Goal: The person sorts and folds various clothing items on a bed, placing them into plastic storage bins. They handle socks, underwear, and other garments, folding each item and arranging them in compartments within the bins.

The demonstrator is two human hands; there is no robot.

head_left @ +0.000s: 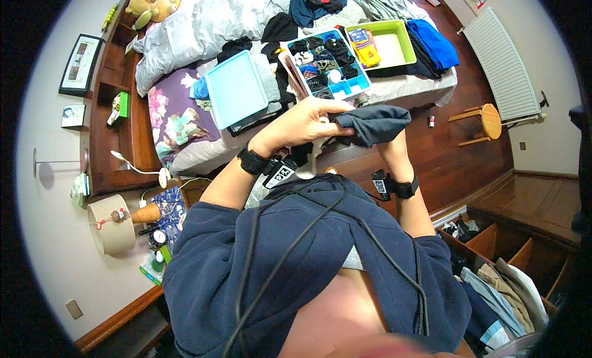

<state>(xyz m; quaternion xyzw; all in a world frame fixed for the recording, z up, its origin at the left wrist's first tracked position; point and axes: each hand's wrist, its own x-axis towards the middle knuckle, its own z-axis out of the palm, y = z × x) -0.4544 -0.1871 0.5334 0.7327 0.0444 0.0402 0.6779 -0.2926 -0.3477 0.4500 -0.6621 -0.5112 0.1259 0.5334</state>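
In front of my chest, my left hand [308,119] pinches the left end of a folded, dark blue-grey piece of cloth [373,124]; its exact kind does not show. A narrow off-white thing [316,151] hangs down by the left palm, with something black beside it. My right hand [393,153] is raised at the cloth's other end and touches it from below, its fingers hidden by the fabric. Beyond the hands, on the bed, stands a blue divided box [357,85] holding rolled, mostly dark socks [337,47] in its compartments.
A light-blue lid or tray [236,90] lies on clothes left of the box. Right of it, a lime-green bin [401,44] holds yellow packets. A wooden stool [490,121] stands by the radiator [502,62]. An open drawer unit with clothes [502,290] is at lower right.
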